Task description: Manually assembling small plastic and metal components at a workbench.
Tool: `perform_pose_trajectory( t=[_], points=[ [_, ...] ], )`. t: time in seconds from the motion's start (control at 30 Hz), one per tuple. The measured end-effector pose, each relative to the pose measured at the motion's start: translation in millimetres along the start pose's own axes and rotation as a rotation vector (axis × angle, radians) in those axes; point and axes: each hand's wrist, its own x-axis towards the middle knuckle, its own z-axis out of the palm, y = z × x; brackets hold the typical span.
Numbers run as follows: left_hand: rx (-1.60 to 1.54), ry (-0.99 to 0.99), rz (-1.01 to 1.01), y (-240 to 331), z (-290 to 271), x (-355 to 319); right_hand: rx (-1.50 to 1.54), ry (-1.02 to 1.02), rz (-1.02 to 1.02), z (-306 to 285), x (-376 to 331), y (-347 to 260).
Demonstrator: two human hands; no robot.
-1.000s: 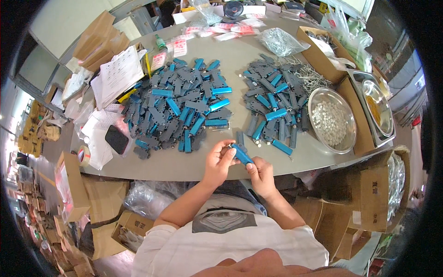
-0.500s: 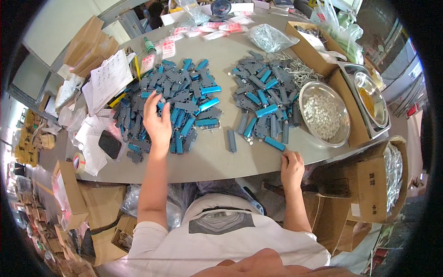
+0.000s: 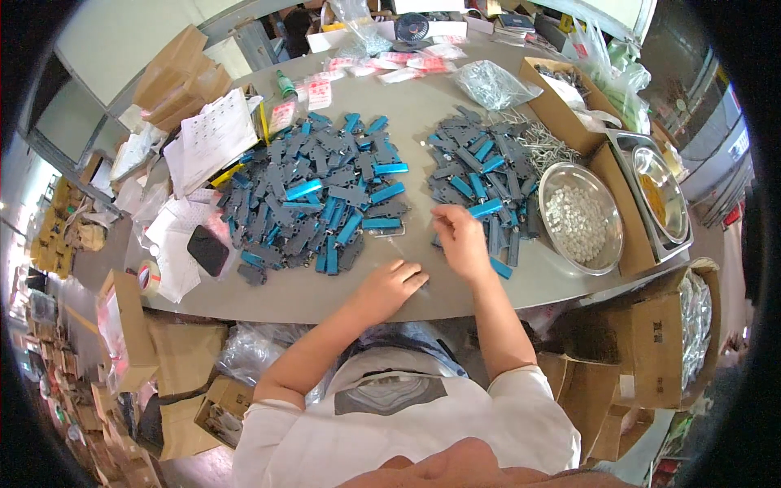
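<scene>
Here, left heap [image 3: 313, 199]: spreading beyond and to the left of the fingers of the left hand [image 3: 393, 286]; mixing matte dark-grey casings with glossy blue bars, all looking slim and oblong.
Right heap [image 3: 488, 150]: lying just beyond the fingers of the right hand [image 3: 461, 244]; showing the same hard-edged grey and blue oblongs.
Bolts [image 3: 553, 145]: gleaming silvery, thin and straight, tangling beyond and to the right of the right fingers.
Steel bowl [image 3: 613, 232]: curving round and shiny, sitting well to the right of the right fingers; holding small, chunky white pieces [image 3: 573, 221].
Plastic bag [image 3: 494, 84]: crinkling clear, lying far beyond the right fingers.
Table top [image 3: 411, 163]: stretching smooth and grey beneath both sets of fingers.
Upper blue bar [image 3: 486, 208]: lying just beside the right fingers, on their right; slanting its long axis from near left to far right.
Lower blue bar [image 3: 500, 267]: lying nearer than the right fingers and to their right; slanting from far left to near right.
Left arm and hand: slanting in from the lower left, back of hand facing up, pointing rightward and slightly away.
Left fingers: lying close together, curling slightly; cannot tell whether gripping anything.
Right arm and hand: extending up from the lower right, bending leftward at the knuckles.
Right fingers: curling inward, partly hiding the tips; cannot tell whether clamping on a part.
</scene>
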Motion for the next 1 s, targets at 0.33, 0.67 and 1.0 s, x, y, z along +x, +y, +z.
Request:
perform_pose_trajectory(
  t=[0.33, 0.67, 1.0],
  points=[
    [-0.218, 0.042, -0.18, 0.1, -1.9, -10.2, -0.468, 0.26, -0.038, -58.0, 16.1, 21.0],
    [-1.365, 0.418, -0.54, -13.3, 24.5, -8.1, -1.266, -0.162, -0.225, 4.8, 61.5, 41.8],
    [-1.636, 0.678, -0.593, -9.7, 15.4, -8.0, -0.126, -0.274, -0.012, 16.0, 1.7, -1.3]
  ],
)
